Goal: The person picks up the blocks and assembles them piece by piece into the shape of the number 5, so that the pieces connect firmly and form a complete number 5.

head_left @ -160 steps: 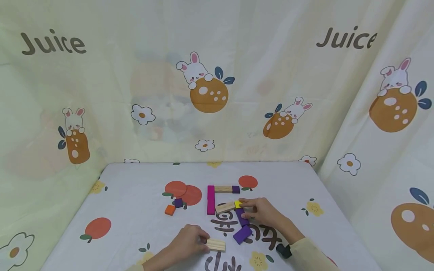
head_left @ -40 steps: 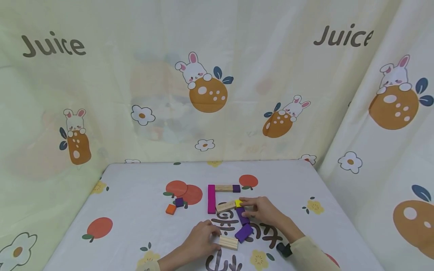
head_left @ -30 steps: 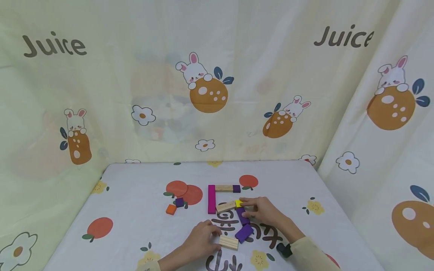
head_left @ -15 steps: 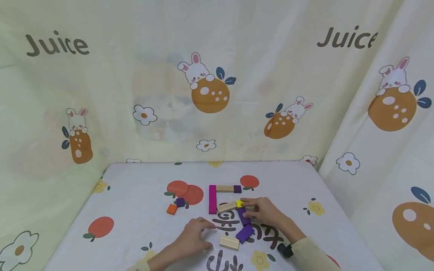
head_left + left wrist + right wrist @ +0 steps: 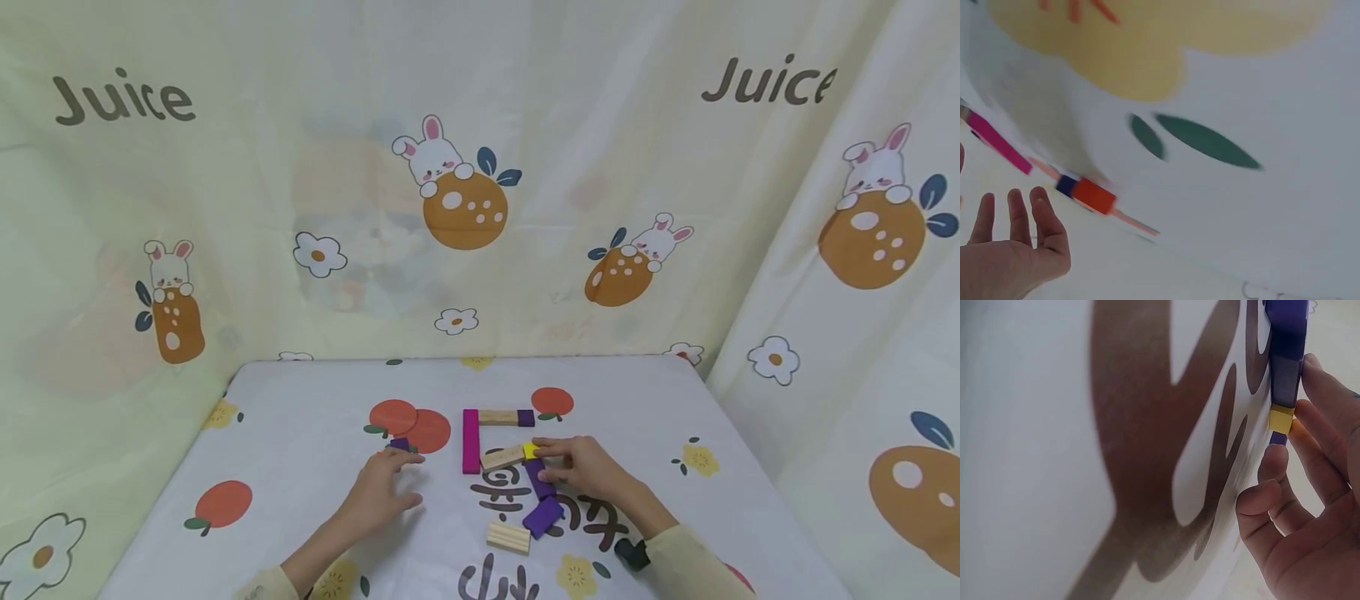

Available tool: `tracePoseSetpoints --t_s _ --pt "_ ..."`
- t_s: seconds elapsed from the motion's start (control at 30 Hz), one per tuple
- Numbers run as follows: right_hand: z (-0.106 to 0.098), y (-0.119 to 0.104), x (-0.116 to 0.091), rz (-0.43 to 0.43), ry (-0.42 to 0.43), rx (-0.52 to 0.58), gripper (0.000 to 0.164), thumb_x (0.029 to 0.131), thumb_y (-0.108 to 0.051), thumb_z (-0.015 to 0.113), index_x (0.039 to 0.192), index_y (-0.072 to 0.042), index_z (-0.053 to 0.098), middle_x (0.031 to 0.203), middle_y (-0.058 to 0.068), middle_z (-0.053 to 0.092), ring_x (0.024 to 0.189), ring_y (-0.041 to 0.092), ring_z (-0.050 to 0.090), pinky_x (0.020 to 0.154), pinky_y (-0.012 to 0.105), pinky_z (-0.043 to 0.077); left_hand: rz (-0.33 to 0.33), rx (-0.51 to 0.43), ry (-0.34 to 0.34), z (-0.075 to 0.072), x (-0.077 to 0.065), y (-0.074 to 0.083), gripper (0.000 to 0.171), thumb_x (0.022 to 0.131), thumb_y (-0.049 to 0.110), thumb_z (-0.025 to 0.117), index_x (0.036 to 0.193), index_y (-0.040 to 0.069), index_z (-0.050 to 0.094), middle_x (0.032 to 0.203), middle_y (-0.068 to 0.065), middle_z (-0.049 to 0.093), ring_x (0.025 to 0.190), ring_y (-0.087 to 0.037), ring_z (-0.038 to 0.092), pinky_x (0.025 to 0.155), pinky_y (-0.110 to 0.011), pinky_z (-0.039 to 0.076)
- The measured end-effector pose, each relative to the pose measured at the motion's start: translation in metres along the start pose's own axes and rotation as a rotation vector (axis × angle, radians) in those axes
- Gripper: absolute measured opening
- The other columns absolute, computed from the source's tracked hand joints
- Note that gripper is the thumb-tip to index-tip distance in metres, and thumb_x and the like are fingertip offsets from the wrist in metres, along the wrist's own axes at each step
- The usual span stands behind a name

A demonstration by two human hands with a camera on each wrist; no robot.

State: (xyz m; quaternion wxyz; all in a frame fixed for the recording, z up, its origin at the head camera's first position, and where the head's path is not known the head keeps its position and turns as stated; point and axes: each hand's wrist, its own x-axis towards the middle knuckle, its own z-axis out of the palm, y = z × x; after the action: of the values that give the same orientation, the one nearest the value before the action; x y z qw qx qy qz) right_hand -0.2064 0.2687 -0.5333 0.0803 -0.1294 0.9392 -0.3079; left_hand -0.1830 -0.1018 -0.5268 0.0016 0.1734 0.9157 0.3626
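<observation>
My left hand (image 5: 378, 493) hovers with fingers spread beside a small purple cube (image 5: 400, 445). It covers the orange cube in the head view; the left wrist view shows that orange cube (image 5: 1094, 195) against the purple one, beyond the fingertips. My right hand (image 5: 588, 471) touches the yellow cube (image 5: 530, 451) with its index finger, while the thumb rests at the side of a purple block (image 5: 538, 479). A pale block (image 5: 504, 458) joins the yellow cube to a long magenta block (image 5: 470, 442). Below lie another purple block (image 5: 543, 517) and a ridged wooden block (image 5: 508, 537).
A wooden block (image 5: 498, 418) ending in a dark purple cube (image 5: 526, 418) runs right from the magenta block's top. Beside the right sleeve (image 5: 690, 558) is a small black object (image 5: 632, 554). A printed curtain (image 5: 360, 167) stands behind the cloth-covered table (image 5: 300, 467).
The left hand slid the ridged wooden block rightward toward the lower purple block, let it go, then moved left to the orange and purple cubes. The right hand stayed in place.
</observation>
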Motion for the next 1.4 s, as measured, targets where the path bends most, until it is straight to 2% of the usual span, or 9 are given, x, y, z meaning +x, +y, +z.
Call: tracePoseSetpoints --t_s 0.07,0.2,0.33,0.5,0.67,0.93,1.1,1.27,1.4 --pt "0.0 0.0 -0.001 0.009 0.004 0.0 0.04 0.09 -0.027 0.084 0.128 -0.018 0.078 0.151 -0.001 0.066 0.072 0.009 0.049 0.059 0.019 0.041 -0.021 0.021 0.04 -0.005 0.003 -0.007 0.05 0.078 0.007 0.091 0.125 0.01 0.075 0.126 -0.013 0.072 0.114 -0.033 0.065 0.1 -0.06 0.052" --pt "0.001 0.0 -0.002 0.024 0.006 0.017 0.04 0.09 -0.026 0.085 0.128 -0.018 0.078 0.15 -0.001 0.066 0.073 0.01 0.049 0.059 0.019 0.041 -0.105 0.037 0.093 -0.013 0.007 -0.019 0.05 0.08 0.005 0.089 0.128 0.009 0.075 0.131 -0.018 0.07 0.114 -0.033 0.065 0.095 -0.052 0.059" --pt "0.003 0.002 -0.001 0.019 0.009 0.023 0.04 0.09 -0.027 0.085 0.128 -0.017 0.078 0.151 -0.001 0.066 0.075 0.011 0.05 0.06 0.019 0.041 -0.17 0.045 0.089 -0.021 0.01 -0.032 0.057 0.08 0.003 0.089 0.134 0.003 0.071 0.138 -0.023 0.065 0.108 -0.031 0.065 0.089 -0.044 0.064" --pt "0.003 0.003 -0.001 0.005 0.017 0.007 0.04 0.09 -0.028 0.085 0.128 -0.018 0.079 0.15 -0.002 0.066 0.076 0.011 0.05 0.061 0.019 0.042 -0.179 0.063 0.041 -0.025 0.014 -0.046 0.052 0.081 0.001 0.087 0.13 -0.002 0.072 0.133 -0.022 0.067 0.103 -0.028 0.066 0.089 -0.044 0.063" --pt "0.001 0.001 -0.001 0.009 0.013 0.004 0.04 0.09 -0.028 0.085 0.129 -0.019 0.078 0.151 -0.002 0.065 0.077 0.008 0.051 0.063 0.019 0.043 -0.171 0.087 0.05 -0.025 0.017 -0.054 0.036 0.084 0.0 0.084 0.12 0.001 0.078 0.118 -0.014 0.072 0.092 -0.02 0.064 0.081 -0.036 0.06" --pt "0.002 0.001 0.0 0.038 0.023 0.014 0.04 0.09 -0.027 0.085 0.128 -0.02 0.078 0.151 -0.004 0.065 0.08 0.01 0.052 0.063 0.02 0.045 -0.212 0.089 0.038 -0.028 0.019 -0.054 0.034 0.084 0.001 0.085 0.118 0.005 0.078 0.111 -0.01 0.072 0.086 -0.017 0.059 0.072 -0.028 0.052" --pt "0.002 0.003 0.0 0.02 0.019 0.005 0.04 0.09 -0.027 0.084 0.129 -0.02 0.078 0.151 -0.003 0.065 0.082 0.01 0.053 0.064 0.02 0.044 -0.221 0.066 0.048 -0.025 0.016 -0.05 0.033 0.083 0.005 0.087 0.115 0.006 0.079 0.106 -0.007 0.07 0.085 -0.016 0.056 0.069 -0.024 0.048" --pt "0.002 0.004 0.0 0.011 0.011 0.013 0.04 0.09 -0.028 0.084 0.129 -0.019 0.078 0.151 -0.003 0.065 0.081 0.009 0.053 0.065 0.019 0.044 -0.219 -0.026 0.05 -0.022 0.014 -0.037 0.034 0.082 0.006 0.089 0.115 0.007 0.08 0.107 -0.006 0.07 0.083 -0.015 0.055 0.064 -0.02 0.045" --pt "0.002 0.004 0.001 0.008 0.01 0.014 0.04 0.09 -0.029 0.085 0.128 -0.019 0.078 0.151 -0.003 0.065 0.079 0.009 0.052 0.064 0.019 0.043 -0.177 -0.147 0.006 -0.02 0.014 -0.029 0.034 0.084 0.008 0.088 0.117 0.009 0.079 0.111 -0.007 0.071 0.084 -0.014 0.059 0.064 -0.018 0.05"
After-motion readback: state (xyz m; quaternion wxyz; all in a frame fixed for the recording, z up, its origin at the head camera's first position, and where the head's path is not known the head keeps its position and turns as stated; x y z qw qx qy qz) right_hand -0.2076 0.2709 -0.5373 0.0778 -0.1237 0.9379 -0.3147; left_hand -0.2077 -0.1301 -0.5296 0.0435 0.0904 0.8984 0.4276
